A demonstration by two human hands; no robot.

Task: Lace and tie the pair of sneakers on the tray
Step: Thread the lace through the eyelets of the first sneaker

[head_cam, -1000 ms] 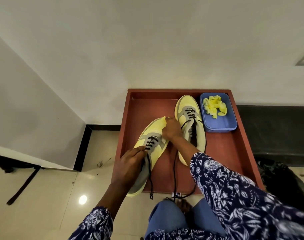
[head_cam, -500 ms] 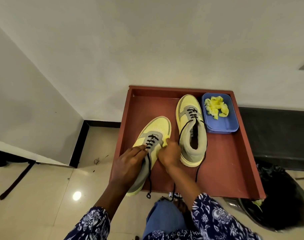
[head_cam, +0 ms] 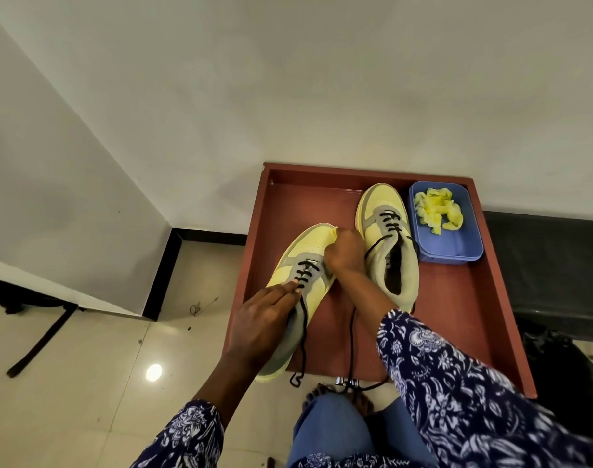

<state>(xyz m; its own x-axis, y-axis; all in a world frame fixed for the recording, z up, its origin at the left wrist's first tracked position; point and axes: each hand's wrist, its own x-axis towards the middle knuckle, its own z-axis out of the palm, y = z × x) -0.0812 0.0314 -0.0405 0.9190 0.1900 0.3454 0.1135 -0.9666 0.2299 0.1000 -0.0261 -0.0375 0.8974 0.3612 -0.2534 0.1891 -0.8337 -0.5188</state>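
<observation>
Two yellow-and-grey sneakers with black laces stand on a red-brown tray (head_cam: pixel 252 265). The left sneaker (head_cam: pixel 308 244) lies angled, its heel over the tray's near edge. My left hand (head_cam: pixel 264 319) holds it at the collar, fingertips on the lowest lace crossing. My right hand (head_cam: pixel 344 251) is curled against the toe's right edge; a yellow tip shows by its knuckles. Loose lace ends (head_cam: pixel 302 349) trail down to the floor. The right sneaker (head_cam: pixel 383 202) stands upright beside my right hand, partly laced.
A blue tub (head_cam: pixel 457 246) with crumpled yellow pieces (head_cam: pixel 437 209) sits in the tray's far right corner. A black bag (head_cam: pixel 558 369) lies right of the tray, against a dark ledge (head_cam: pixel 541 248). My knee (head_cam: pixel 329 430) and bare foot (head_cam: pixel 339 396) are at the near edge.
My right hand slid back along the left sneaker toward me, then forward again to the toe. My left hand stayed on the collar.
</observation>
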